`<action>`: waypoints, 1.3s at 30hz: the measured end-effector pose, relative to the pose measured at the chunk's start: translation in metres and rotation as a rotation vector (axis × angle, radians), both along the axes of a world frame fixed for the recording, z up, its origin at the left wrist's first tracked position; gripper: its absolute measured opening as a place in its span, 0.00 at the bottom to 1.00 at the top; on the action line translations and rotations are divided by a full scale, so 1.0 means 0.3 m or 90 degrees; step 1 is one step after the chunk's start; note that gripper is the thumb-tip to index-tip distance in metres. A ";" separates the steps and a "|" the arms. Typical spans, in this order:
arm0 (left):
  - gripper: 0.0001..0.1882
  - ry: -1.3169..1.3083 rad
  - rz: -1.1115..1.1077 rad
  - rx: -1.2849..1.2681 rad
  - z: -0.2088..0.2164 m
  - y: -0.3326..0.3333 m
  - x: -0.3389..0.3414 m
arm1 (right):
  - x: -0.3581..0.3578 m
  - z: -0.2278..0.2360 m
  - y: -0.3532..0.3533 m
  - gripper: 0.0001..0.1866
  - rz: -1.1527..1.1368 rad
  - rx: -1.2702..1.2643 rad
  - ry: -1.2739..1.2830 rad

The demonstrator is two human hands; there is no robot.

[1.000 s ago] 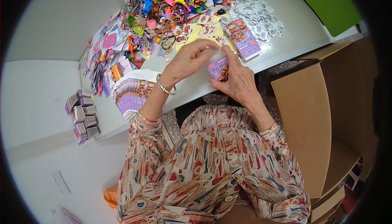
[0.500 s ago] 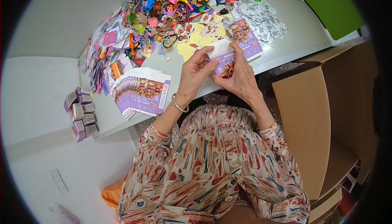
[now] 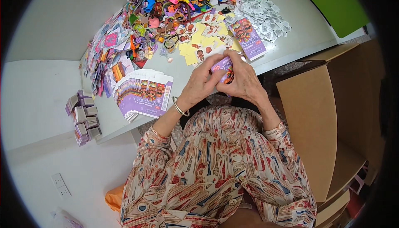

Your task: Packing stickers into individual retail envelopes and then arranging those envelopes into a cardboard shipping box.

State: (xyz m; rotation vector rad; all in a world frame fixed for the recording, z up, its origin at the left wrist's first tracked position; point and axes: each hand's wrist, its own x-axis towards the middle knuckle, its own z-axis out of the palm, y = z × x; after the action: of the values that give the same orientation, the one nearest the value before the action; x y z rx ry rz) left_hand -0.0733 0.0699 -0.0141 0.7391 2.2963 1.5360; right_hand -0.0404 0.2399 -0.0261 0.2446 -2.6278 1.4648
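At the far left, small purple-and-grey boxes (image 3: pixel 85 118) are stacked beside the table (image 3: pixel 112 126). Flat packets (image 3: pixel 104 57) are heaped next, with purple cartons fanned out (image 3: pixel 143 95) in front of them and mixed small toys (image 3: pixel 178 7) piled behind. The purple carton in hand (image 3: pixel 222 65) is held over the table's near edge, just in front of the yellow cards (image 3: pixel 189 57). Its left side is pinched by the left hand (image 3: pixel 200 82), the thumb laid across its face and the fingers curled. Its right side is gripped by the right hand (image 3: pixel 243 77), with the fingers bent over the far edge; what is done by the hidden fingertips cannot be told. For neat handling, pressure should be matched on both sides and applied along the edges, so that the printed face is not dented. Farther right, another purple carton (image 3: pixel 249 41) is laid near white slips (image 3: pixel 264 20), and a large cardboard box (image 3: pixel 307 132) is seen beyond.
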 end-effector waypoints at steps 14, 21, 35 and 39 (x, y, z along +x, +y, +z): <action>0.19 0.056 0.037 0.066 -0.002 -0.005 0.029 | 0.014 0.000 0.007 0.46 0.017 0.055 -0.060; 0.14 -0.298 0.104 0.192 0.027 -0.007 -0.016 | 0.033 0.003 -0.005 0.45 -0.005 0.110 -0.004; 0.16 0.090 0.106 -0.051 0.014 -0.009 0.040 | 0.043 0.000 -0.027 0.49 0.006 0.125 -0.015; 0.21 0.308 0.055 -0.123 0.024 0.009 0.092 | 0.047 -0.002 -0.026 0.48 0.007 0.122 -0.016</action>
State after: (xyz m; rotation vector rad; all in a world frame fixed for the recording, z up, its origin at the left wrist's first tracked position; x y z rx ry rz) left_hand -0.0456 0.0725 -0.0068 1.0638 2.8047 1.2437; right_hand -0.0262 0.2323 -0.0265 0.2610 -2.7934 1.2255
